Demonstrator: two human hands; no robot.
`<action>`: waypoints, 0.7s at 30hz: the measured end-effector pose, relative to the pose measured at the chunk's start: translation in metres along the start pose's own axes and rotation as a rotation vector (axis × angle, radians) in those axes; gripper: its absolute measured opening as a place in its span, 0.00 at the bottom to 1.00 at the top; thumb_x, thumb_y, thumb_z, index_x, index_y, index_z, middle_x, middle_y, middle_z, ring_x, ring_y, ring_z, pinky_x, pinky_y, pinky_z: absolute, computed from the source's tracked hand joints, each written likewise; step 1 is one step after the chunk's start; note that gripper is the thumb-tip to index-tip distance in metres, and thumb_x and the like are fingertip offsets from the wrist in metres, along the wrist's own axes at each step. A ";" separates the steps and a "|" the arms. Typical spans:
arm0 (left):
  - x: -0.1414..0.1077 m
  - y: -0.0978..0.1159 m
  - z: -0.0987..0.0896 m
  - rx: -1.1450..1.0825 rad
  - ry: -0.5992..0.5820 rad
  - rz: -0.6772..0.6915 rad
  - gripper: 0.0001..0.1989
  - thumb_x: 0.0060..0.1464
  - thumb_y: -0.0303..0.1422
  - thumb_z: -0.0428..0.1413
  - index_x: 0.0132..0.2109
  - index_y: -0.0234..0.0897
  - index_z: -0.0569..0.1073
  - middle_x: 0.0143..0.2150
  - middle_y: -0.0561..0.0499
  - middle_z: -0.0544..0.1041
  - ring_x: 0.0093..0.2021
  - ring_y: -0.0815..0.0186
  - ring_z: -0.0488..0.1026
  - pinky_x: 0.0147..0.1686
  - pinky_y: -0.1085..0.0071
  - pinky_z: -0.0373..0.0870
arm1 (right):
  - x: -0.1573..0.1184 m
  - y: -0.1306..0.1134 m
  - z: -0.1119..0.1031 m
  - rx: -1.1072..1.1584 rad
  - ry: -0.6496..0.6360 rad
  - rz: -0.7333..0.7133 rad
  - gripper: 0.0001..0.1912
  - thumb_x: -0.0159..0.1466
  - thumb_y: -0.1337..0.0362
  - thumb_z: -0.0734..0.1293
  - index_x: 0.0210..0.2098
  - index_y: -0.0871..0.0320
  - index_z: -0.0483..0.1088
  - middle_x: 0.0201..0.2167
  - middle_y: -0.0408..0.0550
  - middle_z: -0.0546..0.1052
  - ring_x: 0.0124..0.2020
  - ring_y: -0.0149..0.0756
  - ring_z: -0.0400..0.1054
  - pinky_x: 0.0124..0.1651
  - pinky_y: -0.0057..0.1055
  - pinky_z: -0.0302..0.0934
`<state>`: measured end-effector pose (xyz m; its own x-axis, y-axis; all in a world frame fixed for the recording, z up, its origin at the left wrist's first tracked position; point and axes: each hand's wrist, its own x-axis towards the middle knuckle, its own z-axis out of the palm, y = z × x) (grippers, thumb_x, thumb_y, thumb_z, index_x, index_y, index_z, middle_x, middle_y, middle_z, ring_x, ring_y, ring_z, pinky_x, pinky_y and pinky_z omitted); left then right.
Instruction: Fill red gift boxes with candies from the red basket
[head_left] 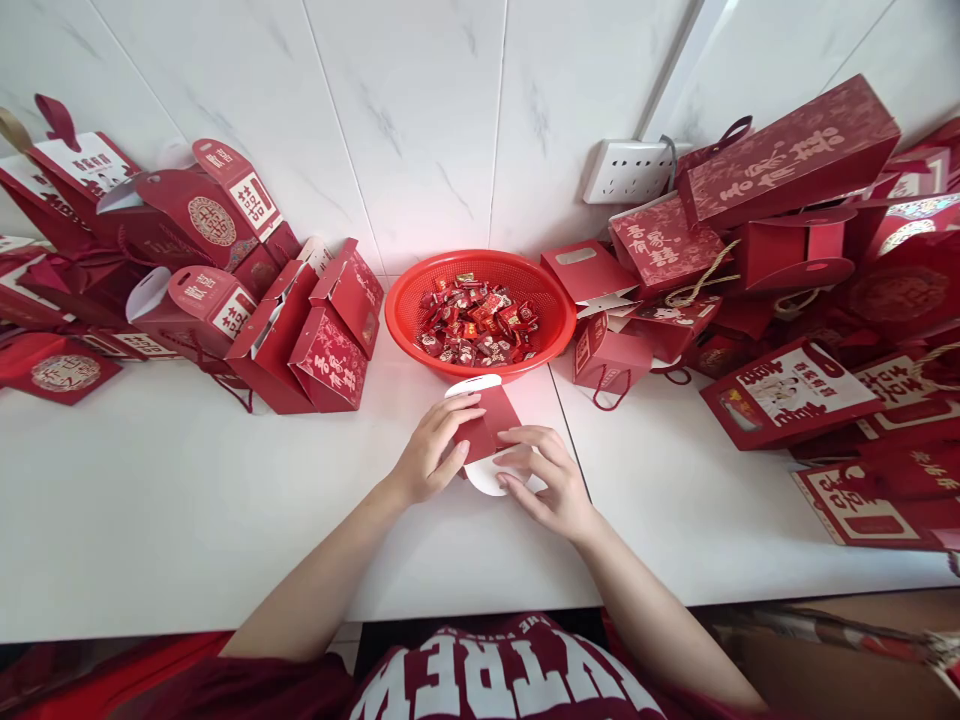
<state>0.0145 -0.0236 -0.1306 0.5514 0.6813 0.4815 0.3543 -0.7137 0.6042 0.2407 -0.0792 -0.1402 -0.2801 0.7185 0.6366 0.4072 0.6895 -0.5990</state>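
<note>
Between my hands a small red gift box (pixel 486 425) rests on the white table, in front of the basket. White rounded flaps show at its far end and at its near end (pixel 489 477). My left hand (pixel 433 448) lies along the box's left side, its fingers stretched over the red top. My right hand (pixel 551 478) is at the near right corner, fingers apart and bent over the near white flap. Whether the right fingertips press on that flap I cannot tell. Just beyond, a red plastic basket (pixel 559 345) holds many small wrapped sweets (pixel 480 325).
Red gift boxes (pixel 330 360) stand in a group on the left. More boxes and bags (pixel 795 390) are piled on the right, some with rope handles. A white power strip (pixel 628 172) is on the tiled wall behind. A seam (pixel 568 420) crosses the table (pixel 247 510).
</note>
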 end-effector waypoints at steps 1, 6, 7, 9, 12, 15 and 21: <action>0.000 -0.001 0.000 -0.012 0.002 0.008 0.21 0.64 0.30 0.47 0.63 0.39 0.65 0.66 0.42 0.64 0.67 0.53 0.60 0.66 0.49 0.58 | 0.001 0.001 0.000 -0.028 0.000 0.051 0.14 0.65 0.66 0.70 0.50 0.51 0.72 0.55 0.53 0.71 0.57 0.48 0.65 0.58 0.49 0.62; -0.001 0.003 0.006 -0.023 0.029 0.081 0.19 0.59 0.34 0.56 0.56 0.38 0.68 0.66 0.39 0.64 0.70 0.47 0.55 0.66 0.43 0.56 | 0.003 0.007 0.002 0.057 -0.032 0.245 0.16 0.64 0.60 0.72 0.50 0.50 0.69 0.60 0.53 0.66 0.63 0.47 0.60 0.64 0.48 0.58; -0.002 0.005 0.007 -0.005 0.030 0.095 0.19 0.56 0.35 0.59 0.54 0.38 0.69 0.66 0.39 0.64 0.70 0.46 0.53 0.66 0.42 0.55 | 0.003 0.008 0.002 0.068 -0.025 0.255 0.16 0.64 0.60 0.72 0.50 0.49 0.69 0.60 0.52 0.67 0.63 0.47 0.60 0.64 0.48 0.58; -0.003 0.007 0.011 0.027 0.041 0.110 0.16 0.54 0.34 0.62 0.49 0.38 0.70 0.66 0.39 0.64 0.71 0.45 0.52 0.67 0.42 0.54 | 0.003 0.010 0.003 0.065 -0.006 0.259 0.16 0.63 0.59 0.72 0.48 0.50 0.67 0.59 0.52 0.68 0.62 0.47 0.61 0.63 0.49 0.58; -0.005 0.008 0.014 0.031 0.077 0.113 0.09 0.56 0.29 0.59 0.44 0.37 0.70 0.65 0.40 0.65 0.71 0.46 0.53 0.67 0.42 0.54 | 0.002 0.011 0.001 0.059 -0.016 0.236 0.12 0.65 0.61 0.71 0.46 0.50 0.66 0.58 0.52 0.69 0.60 0.48 0.62 0.61 0.50 0.59; -0.006 0.007 0.015 0.013 0.089 0.110 0.08 0.55 0.28 0.59 0.42 0.37 0.69 0.64 0.40 0.67 0.71 0.46 0.53 0.67 0.41 0.54 | 0.003 0.010 -0.004 0.060 -0.074 0.221 0.08 0.66 0.64 0.68 0.44 0.51 0.65 0.58 0.52 0.69 0.59 0.47 0.62 0.60 0.50 0.59; -0.004 0.007 0.015 0.041 0.076 0.132 0.09 0.54 0.28 0.59 0.43 0.38 0.71 0.61 0.42 0.70 0.70 0.48 0.56 0.67 0.43 0.56 | 0.003 0.008 -0.007 0.056 -0.106 0.216 0.07 0.67 0.67 0.65 0.45 0.52 0.67 0.60 0.53 0.67 0.59 0.47 0.62 0.59 0.49 0.60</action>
<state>0.0257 -0.0338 -0.1378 0.5370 0.5905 0.6024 0.3144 -0.8028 0.5066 0.2494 -0.0721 -0.1399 -0.2829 0.8534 0.4377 0.4193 0.5205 -0.7439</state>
